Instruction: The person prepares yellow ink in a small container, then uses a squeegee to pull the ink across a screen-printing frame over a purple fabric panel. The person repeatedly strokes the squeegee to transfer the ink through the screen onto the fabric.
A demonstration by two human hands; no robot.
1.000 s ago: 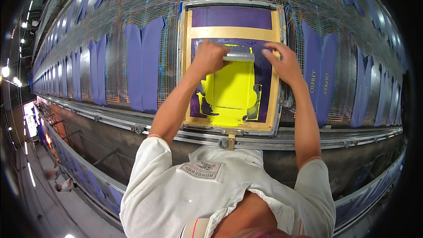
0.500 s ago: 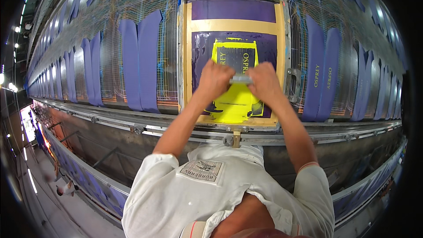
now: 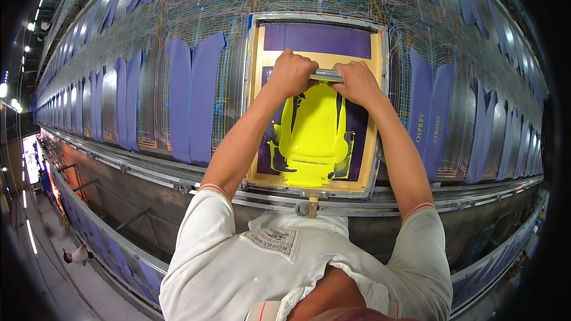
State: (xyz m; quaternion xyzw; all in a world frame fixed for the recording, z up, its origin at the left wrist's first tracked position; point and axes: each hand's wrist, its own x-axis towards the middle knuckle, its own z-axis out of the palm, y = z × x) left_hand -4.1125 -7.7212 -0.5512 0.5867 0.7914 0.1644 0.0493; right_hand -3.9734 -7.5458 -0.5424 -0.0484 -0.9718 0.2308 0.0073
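Both my hands grip a squeegee [image 3: 326, 75] near the far part of a screen-printing frame [image 3: 385, 83]. My left hand [image 3: 291, 74] is closed on its left end, my right hand [image 3: 358, 83] on its right end. Only the grey metal middle of the squeegee shows between them; its blade is hidden. Bright yellow ink [image 3: 313, 125] spreads over the purple mesh from the squeegee back to the frame's near edge. Tan tape [image 3: 370, 151] borders the mesh. The frame lies flat on the long printing table.
Paired purple fabric pieces [image 3: 191, 98] lie along the table to the left; more printed fabric pieces [image 3: 425, 116] lie to the right. A metal rail [image 3: 273, 201] runs along the near edge, with a brass-coloured bracket [image 3: 312, 207]. A person [image 3: 78, 254] is in the aisle at far left.
My hands have pushed the squeegee away from me, toward the far side of the frame. Yellow ink now covers the mesh area where lettering showed. The whole view has shifted slightly.
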